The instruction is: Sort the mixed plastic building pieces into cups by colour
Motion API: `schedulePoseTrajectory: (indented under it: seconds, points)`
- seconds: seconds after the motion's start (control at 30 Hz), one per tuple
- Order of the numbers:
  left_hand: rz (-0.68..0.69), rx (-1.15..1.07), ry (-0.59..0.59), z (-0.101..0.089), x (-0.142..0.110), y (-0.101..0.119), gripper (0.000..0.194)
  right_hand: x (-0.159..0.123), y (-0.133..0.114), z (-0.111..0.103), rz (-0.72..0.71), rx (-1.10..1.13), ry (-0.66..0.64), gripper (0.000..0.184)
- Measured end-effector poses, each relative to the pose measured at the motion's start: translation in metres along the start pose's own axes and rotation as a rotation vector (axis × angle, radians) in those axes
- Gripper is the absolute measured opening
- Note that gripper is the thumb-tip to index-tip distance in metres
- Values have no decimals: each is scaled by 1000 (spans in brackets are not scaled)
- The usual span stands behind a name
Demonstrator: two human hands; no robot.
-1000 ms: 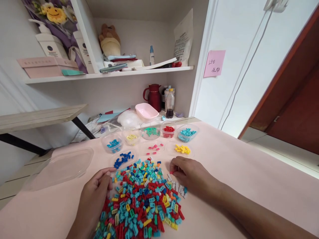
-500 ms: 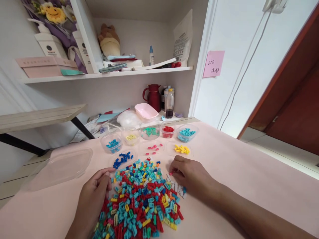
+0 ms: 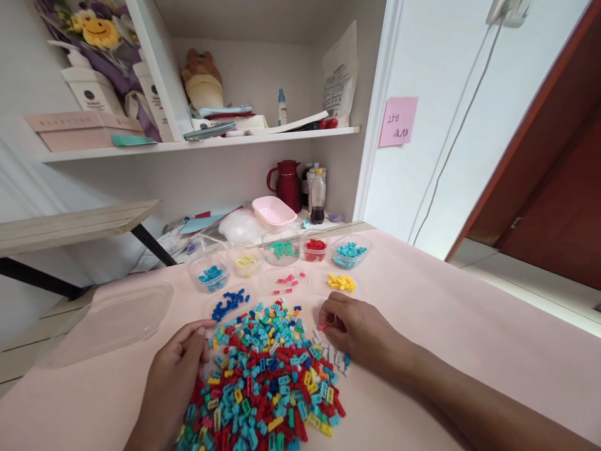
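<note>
A mixed heap of small building bricks (image 3: 265, 382) in red, light blue, yellow and green lies between my hands. My right hand (image 3: 359, 326) is closed at the heap's upper right, with a small pink brick (image 3: 322, 327) at its fingertips. Loose white bricks (image 3: 334, 357) lie just below that hand. At the heap's left edge, my left hand (image 3: 181, 354) has its thumb and fingers pressed together; whatever they may hold is hidden. Just beyond its fingertips are dark blue bricks (image 3: 230, 304) on a clear lid. Pink bricks (image 3: 288, 280) and yellow bricks (image 3: 341, 282) rest on clear lids farther back.
Clear tubs hold blue bricks (image 3: 211, 275), pale yellow bricks (image 3: 245, 263), green bricks (image 3: 283, 250), red bricks (image 3: 315, 248) and light blue bricks (image 3: 350, 252). A large clear lid (image 3: 117, 319) lies left. Behind stand a pink basin (image 3: 275, 212), a red jug (image 3: 288, 186) and a bottle (image 3: 318, 197).
The view has shifted slightly. Both hands keep nearly the same place and pose, and the bricks look unchanged.
</note>
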State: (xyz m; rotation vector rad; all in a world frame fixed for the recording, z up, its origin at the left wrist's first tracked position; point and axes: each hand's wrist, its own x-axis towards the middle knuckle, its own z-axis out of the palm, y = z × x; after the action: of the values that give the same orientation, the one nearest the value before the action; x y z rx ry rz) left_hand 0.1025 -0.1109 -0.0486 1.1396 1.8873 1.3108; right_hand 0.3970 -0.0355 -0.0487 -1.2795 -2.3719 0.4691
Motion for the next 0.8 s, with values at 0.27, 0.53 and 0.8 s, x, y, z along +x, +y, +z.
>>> schedulePoseTrajectory:
  seconds: [0.27,0.53,0.8]
  points:
    - [0,13,-21,0,1,-2,41,0,0,0,15,67,6,15]
    - [-13,-51,-31,2,-1,0,38,1,-1,1,47,185,52,12]
    - [-4,-67,-48,2,-1,-1,41,3,-1,-5,54,340,116,9]
